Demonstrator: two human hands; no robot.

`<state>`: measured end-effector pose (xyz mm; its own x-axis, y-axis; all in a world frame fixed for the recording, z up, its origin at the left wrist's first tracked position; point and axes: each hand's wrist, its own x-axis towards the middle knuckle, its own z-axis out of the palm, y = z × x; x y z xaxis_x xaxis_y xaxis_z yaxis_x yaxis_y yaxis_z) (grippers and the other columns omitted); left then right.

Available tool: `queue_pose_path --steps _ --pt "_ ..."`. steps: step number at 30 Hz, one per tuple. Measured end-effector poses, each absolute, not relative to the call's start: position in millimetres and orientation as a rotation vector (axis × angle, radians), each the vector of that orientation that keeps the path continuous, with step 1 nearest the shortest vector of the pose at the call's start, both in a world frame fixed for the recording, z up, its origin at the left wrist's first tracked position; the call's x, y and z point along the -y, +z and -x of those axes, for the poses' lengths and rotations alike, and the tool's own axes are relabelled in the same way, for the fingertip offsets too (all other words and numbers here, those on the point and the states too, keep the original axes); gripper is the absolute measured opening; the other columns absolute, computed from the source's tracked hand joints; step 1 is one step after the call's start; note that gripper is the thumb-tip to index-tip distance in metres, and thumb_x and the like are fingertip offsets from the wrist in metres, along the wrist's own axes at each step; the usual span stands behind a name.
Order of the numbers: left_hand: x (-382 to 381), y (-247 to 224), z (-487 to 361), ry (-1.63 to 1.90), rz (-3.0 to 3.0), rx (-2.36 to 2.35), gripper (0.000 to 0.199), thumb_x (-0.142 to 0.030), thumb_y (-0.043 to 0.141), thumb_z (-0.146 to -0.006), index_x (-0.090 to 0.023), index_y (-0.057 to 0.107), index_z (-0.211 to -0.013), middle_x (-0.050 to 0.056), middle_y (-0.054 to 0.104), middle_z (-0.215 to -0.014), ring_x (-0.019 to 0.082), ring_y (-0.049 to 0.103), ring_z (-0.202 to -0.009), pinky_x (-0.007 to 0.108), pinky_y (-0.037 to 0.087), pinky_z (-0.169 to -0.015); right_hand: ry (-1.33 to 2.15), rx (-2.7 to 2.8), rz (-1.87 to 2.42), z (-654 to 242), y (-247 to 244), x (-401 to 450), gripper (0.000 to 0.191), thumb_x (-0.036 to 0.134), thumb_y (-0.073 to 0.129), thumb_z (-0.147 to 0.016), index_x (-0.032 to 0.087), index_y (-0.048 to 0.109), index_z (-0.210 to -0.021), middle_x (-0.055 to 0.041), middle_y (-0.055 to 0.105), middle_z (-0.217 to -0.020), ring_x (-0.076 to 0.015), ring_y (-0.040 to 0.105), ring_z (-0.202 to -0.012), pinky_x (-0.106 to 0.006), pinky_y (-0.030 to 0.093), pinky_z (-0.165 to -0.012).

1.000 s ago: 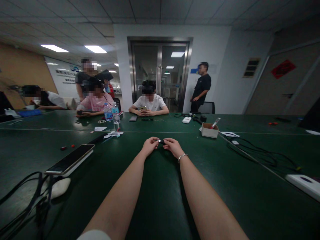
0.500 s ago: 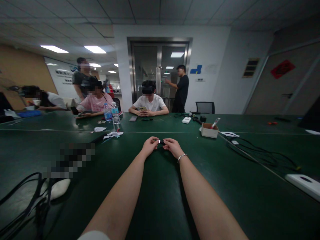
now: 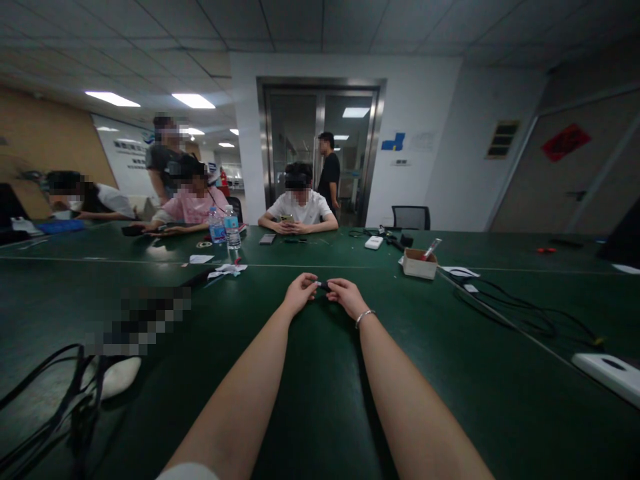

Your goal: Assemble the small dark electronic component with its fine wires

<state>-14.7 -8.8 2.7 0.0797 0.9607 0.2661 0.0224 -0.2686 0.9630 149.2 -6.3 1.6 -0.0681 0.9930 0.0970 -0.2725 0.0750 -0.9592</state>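
Blue-labelled bottles [image 3: 232, 228] standing on the green table [image 3: 320, 248], wall sign [image 3: 131, 148] blurring, left hand [image 3: 301, 293] and right hand [image 3: 346, 297] pinching a small dark piece [image 3: 323, 286] between them, glass doors [image 3: 345, 153] rising behind.

"What's that at the back?"

"Glass double doors [image 3: 356, 150] in a metal frame [image 3: 320, 83], set into a plain white wall [image 3: 440, 100]."

"And the light?"

"Flat white rectangular panels [image 3: 193, 101] glow in the grey tiled ceiling [image 3: 300, 23], above this long dark-green table [image 3: 450, 327]. A black mesh-backed chair [image 3: 411, 217] stands beyond."
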Motion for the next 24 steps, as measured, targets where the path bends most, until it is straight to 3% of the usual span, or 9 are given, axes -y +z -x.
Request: queue_pose_path --steps 9,16,24 --pt "6.8 1.7 15.0 1.318 -1.457 -1.047 0.025 -0.023 0.07 -0.071 -0.015 0.062 -0.093 0.003 0.058 -0.076 0.01 0.057 -0.067 0.02 0.049 -0.055 1.331 1.105 0.919 -149.6 5.2 8.8 0.011 0.009 0.065 -0.076 0.011 0.064 -0.087 -0.0043 0.066 -0.07 -0.0095 0.063 -0.053 -0.017 0.052 -0.048" --pt "8.2 1.9 15.2 1.347 -1.442 -1.055 0.025 -0.026 0.071 -0.071 -0.014 0.063 -0.091 0.007 0.061 -0.088 0.013 0.059 -0.075 0.021 0.051 -0.055 1.321 1.114 0.92 -149.4 3.6 6.9 0.013 0.011 0.068 -0.074 0.011 0.064 -0.087 -0.0048 0.067 -0.07 -0.0098 0.064 -0.053 -0.017 0.053 -0.048" --pt "4.0 -1.4 16.5 1.32 -1.475 -1.041 0.027 -0.032 0.07 -0.071 -0.016 0.063 -0.092 0.003 0.059 -0.075 0.011 0.057 -0.069 0.021 0.051 -0.056 1.33 1.11 0.896 -149.4 1.3 4.3 0.011 0.011 0.067 -0.075 0.011 0.064 -0.085 -0.0034 0.066 -0.068 -0.0089 0.063 -0.05 -0.016 0.051 -0.045"
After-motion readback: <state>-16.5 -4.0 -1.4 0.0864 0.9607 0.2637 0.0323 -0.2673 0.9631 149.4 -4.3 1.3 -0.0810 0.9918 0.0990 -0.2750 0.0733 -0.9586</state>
